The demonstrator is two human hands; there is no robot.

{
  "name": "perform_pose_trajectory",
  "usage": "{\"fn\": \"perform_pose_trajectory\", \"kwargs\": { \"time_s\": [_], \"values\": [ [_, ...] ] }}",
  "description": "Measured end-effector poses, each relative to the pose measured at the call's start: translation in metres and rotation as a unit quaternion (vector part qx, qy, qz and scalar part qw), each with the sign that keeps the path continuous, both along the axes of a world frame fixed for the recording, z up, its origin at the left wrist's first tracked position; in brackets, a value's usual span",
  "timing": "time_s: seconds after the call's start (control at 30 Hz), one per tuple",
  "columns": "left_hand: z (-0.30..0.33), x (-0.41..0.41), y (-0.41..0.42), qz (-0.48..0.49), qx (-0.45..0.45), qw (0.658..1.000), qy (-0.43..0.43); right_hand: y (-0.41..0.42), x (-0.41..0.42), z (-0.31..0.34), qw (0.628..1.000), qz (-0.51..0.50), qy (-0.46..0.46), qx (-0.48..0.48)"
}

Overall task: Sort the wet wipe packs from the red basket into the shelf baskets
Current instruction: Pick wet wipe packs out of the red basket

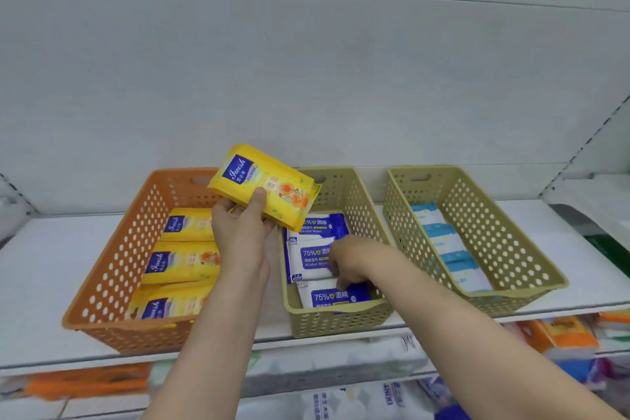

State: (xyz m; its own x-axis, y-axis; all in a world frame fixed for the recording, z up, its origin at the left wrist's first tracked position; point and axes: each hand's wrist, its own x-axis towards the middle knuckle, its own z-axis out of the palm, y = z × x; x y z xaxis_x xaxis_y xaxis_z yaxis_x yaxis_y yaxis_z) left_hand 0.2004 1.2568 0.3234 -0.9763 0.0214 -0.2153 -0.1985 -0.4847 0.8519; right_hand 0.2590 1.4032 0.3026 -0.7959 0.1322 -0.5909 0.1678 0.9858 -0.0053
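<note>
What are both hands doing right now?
Left hand: closed on a yellow wipe pack, held above the baskets.
Right hand: down in the middle basket, fingers on an alcohol wipe pack.

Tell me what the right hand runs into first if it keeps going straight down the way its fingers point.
Most likely the nearest alcohol wipes pack in the middle olive basket; the right hand reaches down with fingertips at it, though contact is unclear.

Bright even light, blurred warped edges.
</note>
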Motion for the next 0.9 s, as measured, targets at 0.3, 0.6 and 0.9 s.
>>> {"fn": "perform_pose_trajectory", "kwargs": {
  "time_s": [0.3,0.6,0.9],
  "values": [
    [-0.002,0.006,-0.004,-0.025,0.020,0.999,0.004,-0.002,0.006,0.004,0.990,-0.112,0.055,-0.062],
    [0.010,0.016,0.001,-0.054,0.017,0.998,0.039,0.018,0.001,0.022,0.913,-0.243,0.274,-0.179],
    [0.025,0.039,0.053,-0.174,-0.011,0.981,0.087,0.062,0.010,0.082,0.794,-0.216,0.341,-0.454]
  ]
}}
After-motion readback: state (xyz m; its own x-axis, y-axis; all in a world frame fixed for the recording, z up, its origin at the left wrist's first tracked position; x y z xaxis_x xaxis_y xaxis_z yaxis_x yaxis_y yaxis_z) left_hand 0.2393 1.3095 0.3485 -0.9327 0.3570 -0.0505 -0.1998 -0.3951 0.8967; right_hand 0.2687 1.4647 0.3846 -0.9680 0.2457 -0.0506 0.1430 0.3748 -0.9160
